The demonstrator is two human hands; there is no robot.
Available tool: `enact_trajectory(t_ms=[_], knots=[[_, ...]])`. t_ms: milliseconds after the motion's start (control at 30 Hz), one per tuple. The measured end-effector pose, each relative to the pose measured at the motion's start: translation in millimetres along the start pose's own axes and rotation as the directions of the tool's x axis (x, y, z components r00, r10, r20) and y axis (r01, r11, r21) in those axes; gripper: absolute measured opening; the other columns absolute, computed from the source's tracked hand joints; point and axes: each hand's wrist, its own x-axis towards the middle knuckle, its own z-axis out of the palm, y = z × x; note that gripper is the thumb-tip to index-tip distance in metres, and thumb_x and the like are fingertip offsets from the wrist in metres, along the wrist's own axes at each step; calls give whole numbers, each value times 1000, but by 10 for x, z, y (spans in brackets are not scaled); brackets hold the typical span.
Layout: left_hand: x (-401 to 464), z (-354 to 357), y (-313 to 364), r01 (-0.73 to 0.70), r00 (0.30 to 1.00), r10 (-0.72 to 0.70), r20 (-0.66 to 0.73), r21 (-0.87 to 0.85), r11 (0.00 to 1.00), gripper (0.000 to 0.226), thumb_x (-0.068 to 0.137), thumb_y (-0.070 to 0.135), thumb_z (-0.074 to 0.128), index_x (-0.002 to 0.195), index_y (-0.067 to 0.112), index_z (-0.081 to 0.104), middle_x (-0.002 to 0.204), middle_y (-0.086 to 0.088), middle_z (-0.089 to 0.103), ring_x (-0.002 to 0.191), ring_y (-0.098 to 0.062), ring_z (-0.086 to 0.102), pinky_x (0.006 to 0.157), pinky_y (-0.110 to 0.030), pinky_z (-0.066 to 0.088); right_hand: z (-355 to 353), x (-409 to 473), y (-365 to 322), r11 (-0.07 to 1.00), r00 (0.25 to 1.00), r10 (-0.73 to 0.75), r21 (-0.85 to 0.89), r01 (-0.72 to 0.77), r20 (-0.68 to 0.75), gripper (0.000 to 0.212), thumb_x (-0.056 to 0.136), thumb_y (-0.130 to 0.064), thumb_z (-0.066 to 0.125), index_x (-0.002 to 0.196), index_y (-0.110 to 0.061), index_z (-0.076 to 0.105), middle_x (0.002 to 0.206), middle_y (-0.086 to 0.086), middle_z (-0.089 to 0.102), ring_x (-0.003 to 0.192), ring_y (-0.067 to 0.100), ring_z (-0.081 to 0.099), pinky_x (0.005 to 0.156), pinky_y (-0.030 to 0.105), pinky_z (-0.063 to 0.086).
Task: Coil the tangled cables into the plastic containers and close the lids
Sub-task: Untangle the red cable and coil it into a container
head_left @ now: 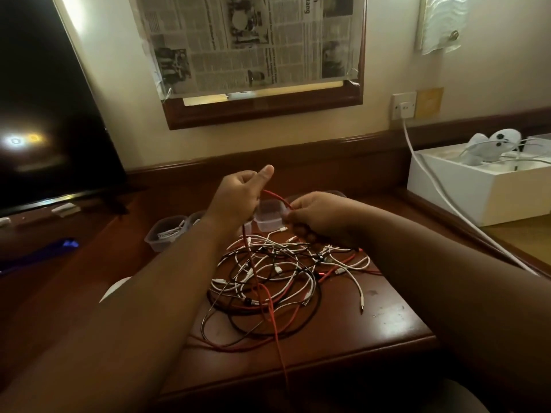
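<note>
A tangle of white, black and red cables point(286, 275) lies on the dark wooden table point(387, 320). My left hand point(238, 198) is raised above it, fingers curled round a red cable point(269, 311), thumb up. My right hand point(319, 217) pinches the same red cable a short way along; the strand arcs between both hands. From my left hand the red cable hangs down across the pile and off the near table edge. A clear empty plastic container point(268, 217) stands just behind my hands. A container point(165, 232) at the left holds a coiled white cable.
A dark TV screen point(50, 114) stands at the left. A white box point(477, 189) with white items sits at the right, and a white cord point(432, 186) runs down from a wall socket point(404, 105) past it. A newspaper-covered frame hangs on the wall behind.
</note>
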Motion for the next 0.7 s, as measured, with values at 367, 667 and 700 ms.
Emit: enact_trajectory(t_ms=[367,667,700], knots=[[-136,181,-226,217,976,-203,85,-228,949,53,92,67,43,90,15,57,56,4,34,47,-11,23,43,-23,18,-107,-111,-318,660,870,-411,747,78,272,44,103,-44,32,76,-15,50,50,-5,32,40,9,30,46,25,31],[-810,296,-335,210,974,-171,150,-309,927,31,103,33,44,86,15,62,56,4,32,46,-9,25,41,-22,22,-96,-124,-253,128,914,-391,977,172,-109,35,103,-31,28,78,-15,46,66,-2,38,58,11,39,60,24,36],[-946,304,-342,210,970,-171,175,-237,948,32,103,32,45,83,17,64,55,3,32,46,-11,25,42,-23,21,-55,-136,-209,142,917,-348,956,257,-195,36,105,-33,28,80,-15,47,67,-1,42,59,12,44,62,25,39]])
